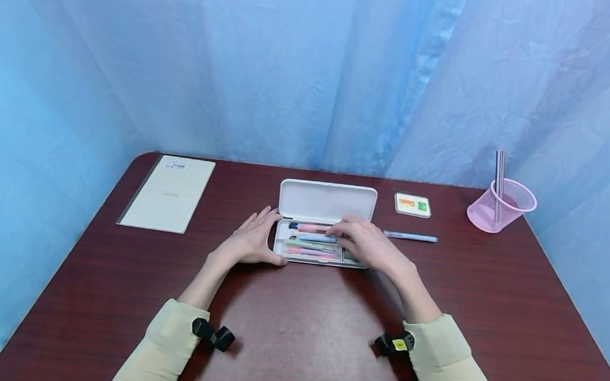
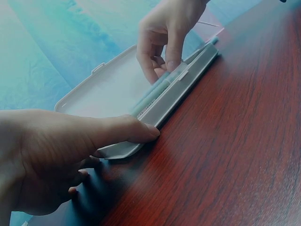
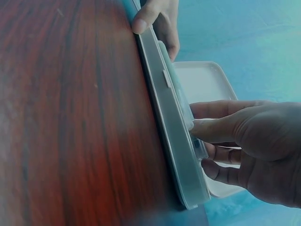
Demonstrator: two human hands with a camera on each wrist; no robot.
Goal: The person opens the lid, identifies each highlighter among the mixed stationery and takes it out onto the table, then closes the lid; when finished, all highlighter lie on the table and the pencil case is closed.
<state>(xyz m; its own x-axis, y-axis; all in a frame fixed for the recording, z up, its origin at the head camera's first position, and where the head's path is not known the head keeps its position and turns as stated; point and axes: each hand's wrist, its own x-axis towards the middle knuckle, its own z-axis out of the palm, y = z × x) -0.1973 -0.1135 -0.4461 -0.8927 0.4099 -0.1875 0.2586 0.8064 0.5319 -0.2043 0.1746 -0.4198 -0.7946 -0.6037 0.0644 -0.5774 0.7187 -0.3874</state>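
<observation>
A white pencil case (image 1: 327, 198) lies with its lid raised, several pens and pencils inside. At its left end, my left hand (image 1: 253, 236) holds the case, thumb along the front corner and fingers toward the back. My right hand (image 1: 366, 242) reaches over the right half, thumb and fingertips pinching the end of a pen among the others. A light blue pen (image 1: 317, 238) and a pale green pen (image 1: 307, 245) lie by those fingertips. In the right wrist view, the right hand (image 3: 263, 146) hides part of the case's contents. A dark item in the right compartment is partly covered.
Just right of the case lies another blue pen (image 1: 411, 236). Behind it is a small clear box (image 1: 412, 205) with orange and green pieces. A pink mesh cup (image 1: 524, 203) with striped sticks leans at the far right. A notebook (image 1: 167, 197) lies at the left.
</observation>
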